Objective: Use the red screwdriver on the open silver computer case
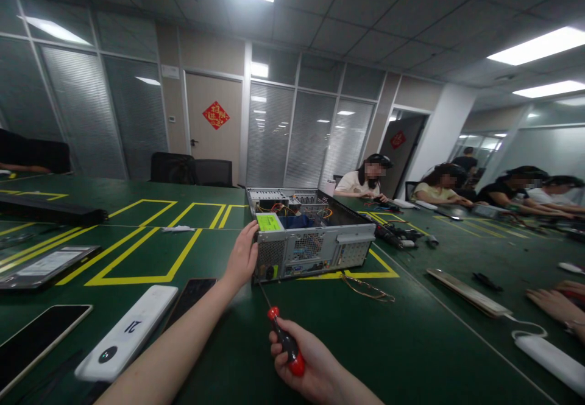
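Observation:
An opened computer case lies on the green table with its rear panel towards me. My left hand grips its left rear corner, beside the power supply with the lime-green label. In my right hand is a screwdriver with a black and red handle, my fingers closed round it. The shaft points up and away, and its tip is near the lower left corner of the rear panel. Whether the tip touches a screw there is too small to tell. Wires show inside the case.
Left of me lie a white device marked 21, a dark phone, another phone and a drive. A thin cable loop lies right of the case. Another person's hand rests at the right edge; several people sit beyond.

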The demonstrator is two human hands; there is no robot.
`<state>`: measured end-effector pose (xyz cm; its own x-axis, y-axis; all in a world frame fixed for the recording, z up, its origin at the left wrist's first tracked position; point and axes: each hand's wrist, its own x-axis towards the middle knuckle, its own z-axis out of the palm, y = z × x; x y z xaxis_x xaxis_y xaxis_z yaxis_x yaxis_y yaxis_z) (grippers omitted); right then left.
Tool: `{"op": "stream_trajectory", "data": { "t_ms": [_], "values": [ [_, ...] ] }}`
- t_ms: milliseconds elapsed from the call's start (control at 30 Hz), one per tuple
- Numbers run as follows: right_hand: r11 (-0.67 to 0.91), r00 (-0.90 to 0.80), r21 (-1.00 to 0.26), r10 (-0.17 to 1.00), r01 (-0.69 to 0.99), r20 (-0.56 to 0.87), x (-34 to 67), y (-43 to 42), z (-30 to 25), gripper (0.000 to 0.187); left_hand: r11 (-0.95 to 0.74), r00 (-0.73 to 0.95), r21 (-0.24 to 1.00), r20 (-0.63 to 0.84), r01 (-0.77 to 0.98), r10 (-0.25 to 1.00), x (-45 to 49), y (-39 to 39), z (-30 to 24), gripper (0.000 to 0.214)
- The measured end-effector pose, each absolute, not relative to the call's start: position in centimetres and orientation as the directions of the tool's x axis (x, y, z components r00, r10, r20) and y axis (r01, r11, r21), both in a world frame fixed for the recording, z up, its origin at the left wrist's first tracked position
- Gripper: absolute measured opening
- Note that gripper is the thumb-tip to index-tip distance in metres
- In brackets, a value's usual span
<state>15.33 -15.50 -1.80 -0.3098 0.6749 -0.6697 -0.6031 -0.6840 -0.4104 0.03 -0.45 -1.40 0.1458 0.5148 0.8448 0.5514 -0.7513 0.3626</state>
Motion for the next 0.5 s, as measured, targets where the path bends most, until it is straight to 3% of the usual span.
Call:
{"op": "stream_trajectory", "data": {
  "t_ms": [200,500],
  "values": [
    [-0.716,-0.361,-0.407,0.661,-0.567,-0.658,15.4,-15.9,-1.3,0.028,-0.75,0.143,0.357,0.848,0.557,0.51,0.0,-0.4,-1.4,0.042],
    [-0.554,-0.222,-0.476,0.778,-0.683,-0.588,14.9,-16.5,-2.3,0.021,-0.754,0.145,0.336,0.859,0.564,0.492,0.0,-0.3,-1.5,0.042]
  ]
}}
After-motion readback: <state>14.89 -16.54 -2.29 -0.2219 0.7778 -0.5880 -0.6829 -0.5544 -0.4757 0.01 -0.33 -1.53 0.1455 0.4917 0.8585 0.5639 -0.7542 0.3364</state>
